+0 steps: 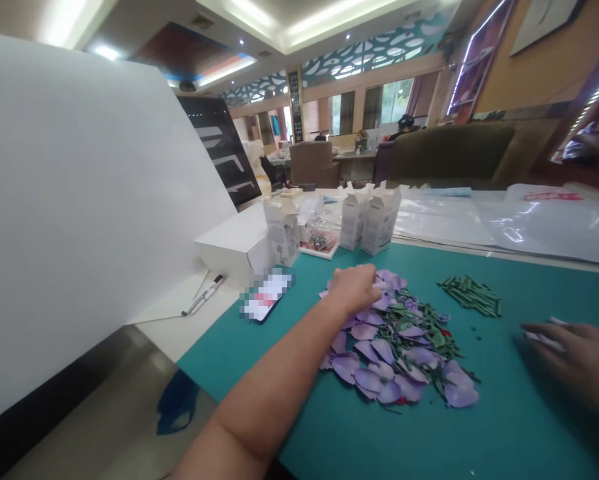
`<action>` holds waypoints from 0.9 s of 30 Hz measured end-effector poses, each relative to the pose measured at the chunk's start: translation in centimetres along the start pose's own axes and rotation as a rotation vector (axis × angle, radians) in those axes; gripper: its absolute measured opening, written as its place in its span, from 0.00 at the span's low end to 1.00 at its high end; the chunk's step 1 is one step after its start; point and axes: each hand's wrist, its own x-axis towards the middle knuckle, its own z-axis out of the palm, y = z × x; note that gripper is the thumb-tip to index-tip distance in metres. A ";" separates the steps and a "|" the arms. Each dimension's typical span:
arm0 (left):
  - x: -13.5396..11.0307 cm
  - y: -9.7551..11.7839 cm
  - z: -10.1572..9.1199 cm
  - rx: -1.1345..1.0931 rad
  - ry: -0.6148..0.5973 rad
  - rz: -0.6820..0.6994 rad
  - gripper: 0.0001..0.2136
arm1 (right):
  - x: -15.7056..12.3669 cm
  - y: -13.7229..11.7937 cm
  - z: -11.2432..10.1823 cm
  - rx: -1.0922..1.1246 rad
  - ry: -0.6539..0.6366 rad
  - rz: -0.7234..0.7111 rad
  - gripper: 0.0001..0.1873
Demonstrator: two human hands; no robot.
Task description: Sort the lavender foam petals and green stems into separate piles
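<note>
My left hand reaches forward onto the far edge of a heap of purple petals mixed with green leaf pieces on the teal mat. Its fingers curl down into the petals, and what they grip is hidden. My right hand rests at the right edge of the mat, fingers pressed on a small white piece. A bundle of green stems lies between the heap and that hand.
A phone lies at the mat's left edge, a marker pen beside it. Small white cartons and a white box stand behind. A large white board walls off the left. Plastic sheets cover the far right.
</note>
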 end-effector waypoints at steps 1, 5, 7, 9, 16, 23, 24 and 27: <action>-0.5 0.3 0.2 -0.052 0.013 0.045 0.13 | -0.2 -0.8 -0.3 0.051 0.038 -0.011 0.25; -2.4 2.1 1.2 -0.381 0.001 0.243 0.12 | -1.7 -6.1 -1.9 0.384 -0.008 -0.095 0.26; -3.2 2.9 1.8 -0.518 -0.056 0.279 0.13 | -2.8 -8.7 -2.4 0.507 -0.101 -0.133 0.28; -3.7 3.6 2.4 -0.617 -0.105 0.289 0.13 | -3.7 -10.5 -2.3 0.571 -0.128 -0.193 0.28; -4.2 4.1 3.7 -0.715 -0.147 0.288 0.08 | -4.9 -11.6 -0.8 0.514 -0.078 -0.236 0.24; -3.7 2.5 3.4 -0.661 0.002 0.228 0.09 | -2.2 -8.0 -1.0 0.374 0.036 -0.168 0.28; -3.5 2.1 3.3 -0.667 0.039 0.214 0.09 | -1.8 -7.0 -1.1 0.342 0.056 -0.101 0.28; -2.9 1.0 2.8 -0.676 0.128 0.177 0.09 | -1.1 -4.0 -1.6 0.254 0.110 0.090 0.27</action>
